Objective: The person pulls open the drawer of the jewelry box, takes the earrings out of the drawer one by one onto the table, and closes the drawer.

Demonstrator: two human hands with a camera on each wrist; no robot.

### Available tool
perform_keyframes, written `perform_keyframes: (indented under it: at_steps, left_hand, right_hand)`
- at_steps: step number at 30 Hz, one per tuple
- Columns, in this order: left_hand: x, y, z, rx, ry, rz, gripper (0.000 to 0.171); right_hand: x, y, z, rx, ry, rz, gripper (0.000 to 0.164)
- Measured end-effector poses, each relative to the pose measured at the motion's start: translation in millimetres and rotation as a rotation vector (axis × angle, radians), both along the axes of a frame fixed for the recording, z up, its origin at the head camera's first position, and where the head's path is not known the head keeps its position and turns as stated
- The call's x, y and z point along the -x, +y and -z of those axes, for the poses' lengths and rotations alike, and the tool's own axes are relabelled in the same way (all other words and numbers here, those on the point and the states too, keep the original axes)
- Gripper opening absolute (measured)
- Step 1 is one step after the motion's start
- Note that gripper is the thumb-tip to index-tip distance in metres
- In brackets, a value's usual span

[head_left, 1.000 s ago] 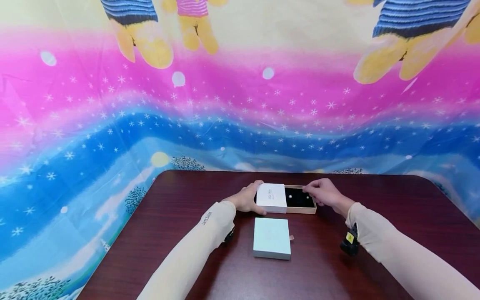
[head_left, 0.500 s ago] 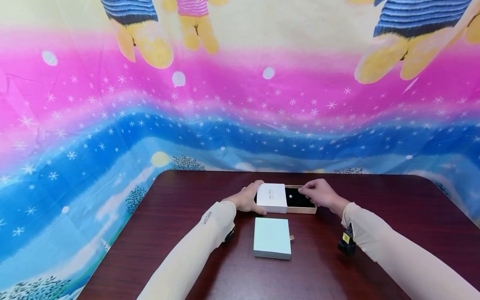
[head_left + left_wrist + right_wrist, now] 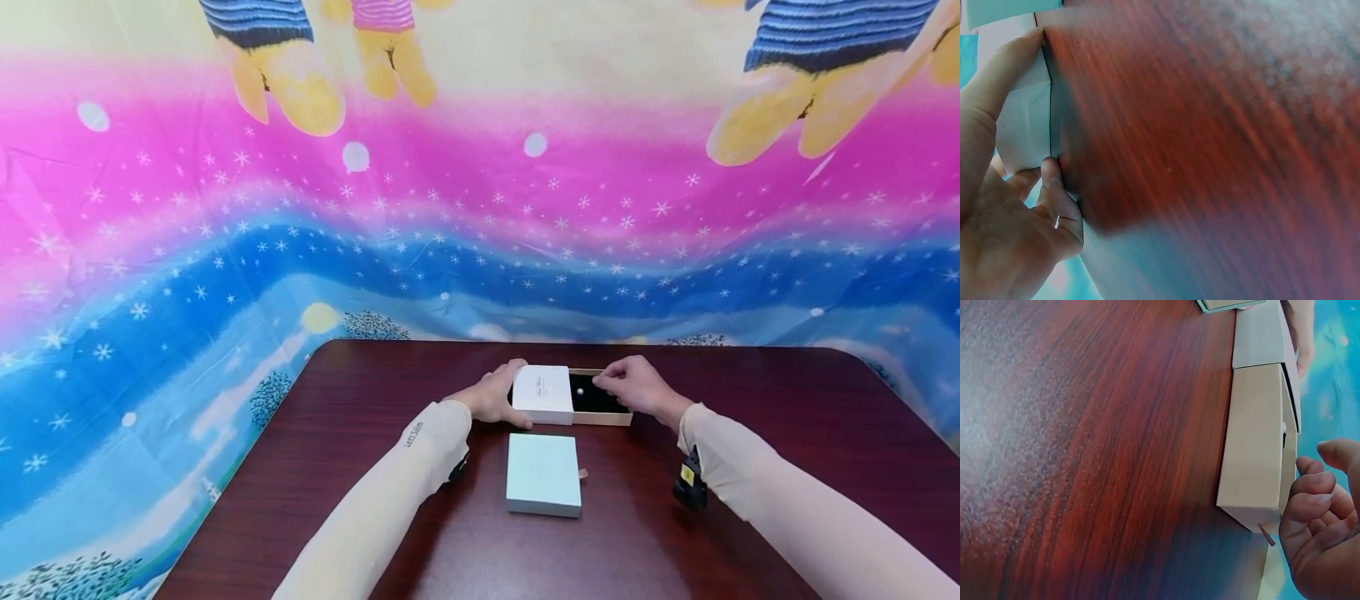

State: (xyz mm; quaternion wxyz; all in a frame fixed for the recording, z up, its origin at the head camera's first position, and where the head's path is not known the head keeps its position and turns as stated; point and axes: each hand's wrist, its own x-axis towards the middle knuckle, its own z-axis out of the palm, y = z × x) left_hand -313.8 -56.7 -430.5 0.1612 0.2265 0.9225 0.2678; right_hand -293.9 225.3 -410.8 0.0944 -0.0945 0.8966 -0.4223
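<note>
A person's left hand [image 3: 491, 399] grips a white sleeve [image 3: 542, 393] from its 9 o'clock end, thumb along the near side, at the far side of a dark wood table [image 3: 645, 533], while the right hand [image 3: 637, 388] bends over the cream drawer [image 3: 602, 419] that juts out toward 3 o'clock. A small white bead [image 3: 580, 391] sits on the drawer's black lining [image 3: 588, 405], just to the 9 o'clock side of the right fingertips; a mint box [image 3: 542, 473] lies at 6 o'clock from the sleeve. Work this fine would seem to call for a firm left hold, light fingertips and a slow, level touch, sparing the bead a knock. The right fingers are curled, but whether they pinch anything cannot be told: the hand covers the lining's 2 o'clock corner. The sleeve's print is too small to read, and the left wrist view cuts off the mint box.
</note>
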Motion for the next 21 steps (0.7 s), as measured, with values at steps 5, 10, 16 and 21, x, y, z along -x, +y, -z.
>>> perform_keyframes:
  at_steps: [5, 10, 16, 21]
  left_hand:
    - [2.1, 0, 1.6, -0.008, 0.006, 0.008, 0.104]
    - [2.0, 0, 1.6, -0.006, 0.0, 0.007, 0.105]
    - [1.4, -1, 1.6, -0.012, -0.002, 0.003, 0.104]
    - [0.3, -1, 0.1, -0.014, -0.009, 0.001, 0.104]
  right_hand:
    - [-1.1, -3, -0.8, -0.04, 0.078, -0.036, 0.027]
    - [-1.9, -7, -0.5, -0.083, 0.139, -0.054, 0.024]
    - [-2.3, -12, 1.1, -0.144, 0.171, -0.063, 0.021]
    - [-2.3, -15, 5.5, -0.196, 0.196, -0.077, 0.017]
